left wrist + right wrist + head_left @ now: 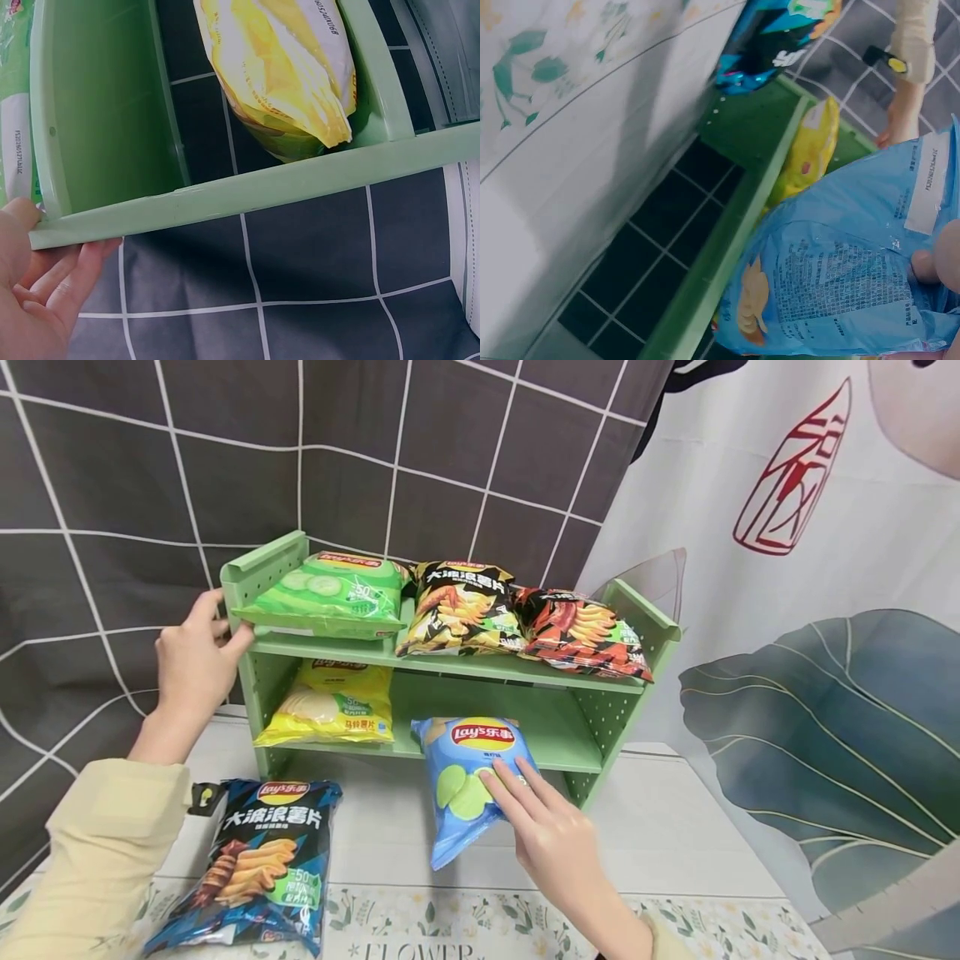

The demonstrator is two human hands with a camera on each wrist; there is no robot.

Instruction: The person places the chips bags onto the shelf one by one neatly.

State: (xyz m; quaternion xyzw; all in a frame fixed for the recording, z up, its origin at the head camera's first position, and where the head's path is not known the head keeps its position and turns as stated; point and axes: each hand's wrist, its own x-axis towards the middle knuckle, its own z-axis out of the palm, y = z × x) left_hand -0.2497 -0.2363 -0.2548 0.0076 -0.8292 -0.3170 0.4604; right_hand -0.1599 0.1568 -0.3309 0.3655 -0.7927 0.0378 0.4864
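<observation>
My right hand [555, 835] holds a blue bag of Lay's chips [468, 768], fingers across its printed front and thumb on its back in the right wrist view. The bag hangs tilted before the lower board of a green two-tier shelf [495, 714]. With thumb in front and fingers behind, my left hand [198, 660] grips the edge of the shelf's left side panel. On the lower board at left lies a yellow chip bag [330, 702]. The top board carries a green chip bag [330, 593], a black-and-yellow one [461, 610] and a red-and-black one [585, 635].
A dark blue chip bag [262, 860] lies on the white table [675, 827], in front of the shelf at left. Behind hangs a dark curtain with white grid lines [450, 452]. A patterned light cloth [735, 610] hangs at right.
</observation>
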